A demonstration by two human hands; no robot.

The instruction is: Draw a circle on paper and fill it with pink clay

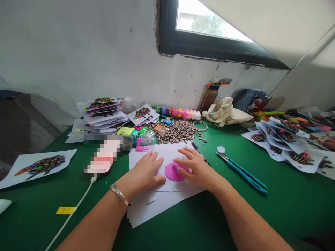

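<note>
A flattened pink-purple clay disc (175, 172) lies on a stack of white paper (146, 209) in front of me. My right hand (195, 167) has its fingers spread, with some fingertips over the disc's right side. On the left side of the paper rests my left hand (145, 170), fingers apart and nothing in it, just left of the disc. Faint pencil lines show below the clay. A bright pink piece in a clear bag (142, 144) touches the paper's top edge.
Behind the paper are a heap of striped seeds (180, 130) and clay packets (125, 130). Blue tweezers (246, 176) and a black pen (200, 152) lie right. A charging phone (106, 157), a bird picture (39, 165) and stacked pictures (104, 118) are left; more pictures (288, 143) sit far right.
</note>
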